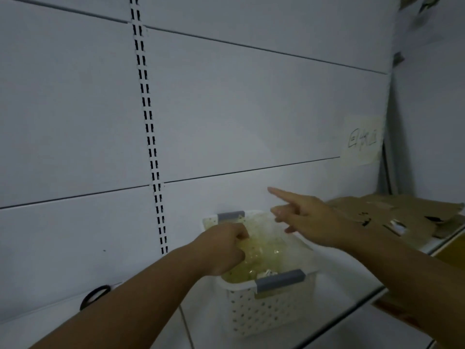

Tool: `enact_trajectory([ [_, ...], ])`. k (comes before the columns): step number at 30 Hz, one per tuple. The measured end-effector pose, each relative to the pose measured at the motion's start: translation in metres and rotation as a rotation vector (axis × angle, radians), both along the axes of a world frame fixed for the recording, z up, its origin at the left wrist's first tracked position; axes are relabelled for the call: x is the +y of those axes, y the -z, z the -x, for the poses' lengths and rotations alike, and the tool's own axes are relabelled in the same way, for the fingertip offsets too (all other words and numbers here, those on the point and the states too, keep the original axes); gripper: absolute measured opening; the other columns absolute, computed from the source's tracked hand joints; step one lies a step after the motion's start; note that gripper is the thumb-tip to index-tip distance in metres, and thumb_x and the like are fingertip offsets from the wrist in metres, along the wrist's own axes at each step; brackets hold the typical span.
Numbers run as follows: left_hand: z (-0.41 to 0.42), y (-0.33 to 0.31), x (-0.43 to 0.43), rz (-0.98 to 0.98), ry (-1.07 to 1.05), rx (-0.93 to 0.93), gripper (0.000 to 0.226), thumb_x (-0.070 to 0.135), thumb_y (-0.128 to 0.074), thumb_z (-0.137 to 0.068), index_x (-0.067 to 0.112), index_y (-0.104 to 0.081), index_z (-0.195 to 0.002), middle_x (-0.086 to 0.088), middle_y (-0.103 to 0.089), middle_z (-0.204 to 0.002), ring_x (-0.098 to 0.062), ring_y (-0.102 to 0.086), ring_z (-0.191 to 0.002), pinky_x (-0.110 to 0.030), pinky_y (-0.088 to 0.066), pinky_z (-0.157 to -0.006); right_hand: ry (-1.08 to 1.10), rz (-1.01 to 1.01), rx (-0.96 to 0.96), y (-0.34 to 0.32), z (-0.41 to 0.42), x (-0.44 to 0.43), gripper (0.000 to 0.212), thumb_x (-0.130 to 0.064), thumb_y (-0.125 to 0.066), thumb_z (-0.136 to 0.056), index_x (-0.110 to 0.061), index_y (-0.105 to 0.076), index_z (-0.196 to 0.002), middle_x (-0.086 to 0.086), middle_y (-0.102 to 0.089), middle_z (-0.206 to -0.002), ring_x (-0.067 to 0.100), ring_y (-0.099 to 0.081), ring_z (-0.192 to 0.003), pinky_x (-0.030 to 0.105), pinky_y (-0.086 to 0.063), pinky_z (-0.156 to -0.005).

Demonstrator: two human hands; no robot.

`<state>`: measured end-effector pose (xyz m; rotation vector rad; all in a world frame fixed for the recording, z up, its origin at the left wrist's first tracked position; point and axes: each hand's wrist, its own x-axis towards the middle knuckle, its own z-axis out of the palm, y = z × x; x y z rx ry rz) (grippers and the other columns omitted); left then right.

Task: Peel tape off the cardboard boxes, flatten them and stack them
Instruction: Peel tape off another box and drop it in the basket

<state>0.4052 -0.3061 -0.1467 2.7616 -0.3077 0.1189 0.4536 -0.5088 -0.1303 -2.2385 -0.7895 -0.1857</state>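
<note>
A white perforated basket [271,316] with grey handles stands on a white shelf and holds a heap of crumpled yellowish tape [266,250]. My left hand [224,248] is down in the basket with its fingers curled into the tape. Just above the basket's far right side hovers my right hand [309,217], index finger stretched out toward the back wall, the other fingers loosely bent, holding nothing. Flattened brown cardboard [392,210] lies stacked on the shelf to the right, behind my right hand.
A white panelled back wall with a slotted upright [151,137] rises behind the shelf. Black-handled scissors [94,294] lie on the shelf at the left. A paper label [362,139] with handwriting is stuck on the wall at the right.
</note>
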Motion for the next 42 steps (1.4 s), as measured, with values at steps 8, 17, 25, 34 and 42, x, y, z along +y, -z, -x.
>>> enact_trajectory([
  [8,0.004,-0.005,-0.003,0.018,0.027,-0.228,0.058,0.019,-0.071,-0.077,0.027,-0.044,-0.128,0.003,-0.043,-0.128,-0.016,-0.047,-0.112,-0.025,-0.046,-0.089,0.067,0.339,-0.115,-0.018,0.013,-0.002,0.024,-0.032,-0.053,-0.094,-0.026,-0.064,-0.115,-0.011,-0.064,-0.108,0.005,-0.059,-0.097,0.018,-0.046,-0.086],
  [17,0.104,-0.074,0.113,0.047,-0.177,-0.515,0.031,0.025,-0.059,-0.088,0.024,-0.057,-0.120,0.005,-0.052,-0.130,-0.012,-0.044,-0.122,-0.021,-0.031,-0.098,-0.035,0.312,-0.436,-0.059,0.055,0.144,0.045,-0.040,-0.051,-0.093,-0.027,-0.043,-0.135,-0.009,-0.042,-0.144,0.002,-0.046,-0.096,0.019,-0.031,-0.088],
  [25,0.276,-0.084,0.276,-0.166,-0.648,-0.340,0.029,0.038,-0.063,-0.086,0.027,-0.064,-0.112,0.011,-0.059,-0.114,-0.008,-0.055,-0.105,-0.027,-0.046,-0.093,-0.538,0.314,-0.436,-0.049,0.151,0.339,0.043,-0.042,-0.049,-0.094,-0.031,-0.042,-0.135,-0.013,-0.037,-0.146,-0.001,-0.040,-0.093,0.018,-0.029,-0.086],
  [34,0.389,-0.054,0.341,-0.332,-0.775,0.124,0.060,0.060,-0.040,-0.088,0.027,-0.042,-0.137,0.002,-0.041,-0.136,-0.014,-0.040,-0.121,-0.031,-0.036,-0.104,-0.825,0.338,-0.389,-0.035,0.236,0.451,0.043,-0.044,-0.037,-0.099,-0.029,-0.042,-0.138,-0.008,-0.039,-0.148,0.014,-0.044,-0.127,0.026,-0.032,-0.102],
  [42,0.411,-0.034,0.348,-0.385,-0.644,0.006,0.047,0.042,-0.027,-0.100,0.029,-0.032,-0.144,0.009,-0.032,-0.150,-0.010,-0.030,-0.135,-0.031,-0.023,-0.113,-0.775,0.418,-0.223,-0.037,0.249,0.485,0.041,-0.035,-0.064,-0.084,-0.023,-0.058,-0.123,-0.006,-0.058,-0.124,0.007,-0.053,-0.101,0.020,-0.040,-0.085],
])
